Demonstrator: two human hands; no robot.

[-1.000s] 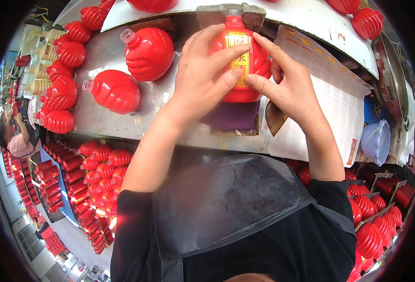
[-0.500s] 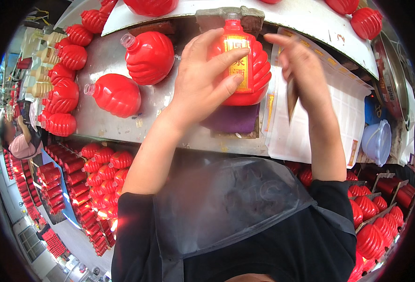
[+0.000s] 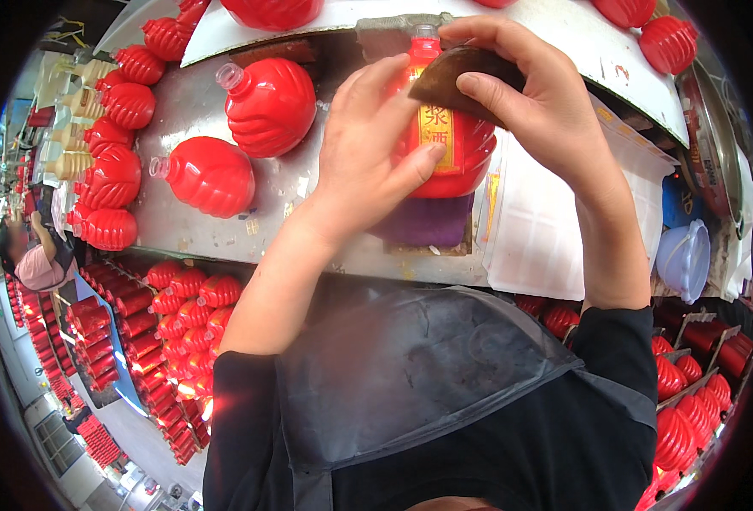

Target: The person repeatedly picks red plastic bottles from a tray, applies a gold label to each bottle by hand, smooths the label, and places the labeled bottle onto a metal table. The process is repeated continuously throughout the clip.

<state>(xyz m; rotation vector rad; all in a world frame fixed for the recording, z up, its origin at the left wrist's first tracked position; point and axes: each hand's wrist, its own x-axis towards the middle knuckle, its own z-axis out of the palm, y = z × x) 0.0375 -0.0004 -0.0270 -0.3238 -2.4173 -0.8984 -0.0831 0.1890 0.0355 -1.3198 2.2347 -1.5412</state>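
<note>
A ribbed red bottle [image 3: 475,153] with a clear neck lies on its back, its neck pointing away from me, on a purple cloth pad [image 3: 423,224]. A yellow and red label [image 3: 438,143] runs down its upper face. My left hand [image 3: 364,140] grips the bottle's left side, with the thumb over the label's lower part. Pinched between thumb and fingers of my right hand [image 3: 538,89] is a dark, curved-edged scraper [image 3: 460,78]. The scraper lies across the label's upper part, hiding it; whether it presses on it I cannot tell.
Two unlabelled red bottles [image 3: 271,106] [image 3: 213,175] lie left on the metal table [image 3: 308,183]. White label sheets [image 3: 538,230] lie at right, near a pale blue bucket [image 3: 683,260]. A white ledge [image 3: 351,15] crosses the back. Several bottles line the left edge; a person [image 3: 40,264] is far left.
My right hand has moved left and away from me, bringing the scraper from above the label sheets onto the bottle's label. My left hand stays on the bottle, which has barely shifted.
</note>
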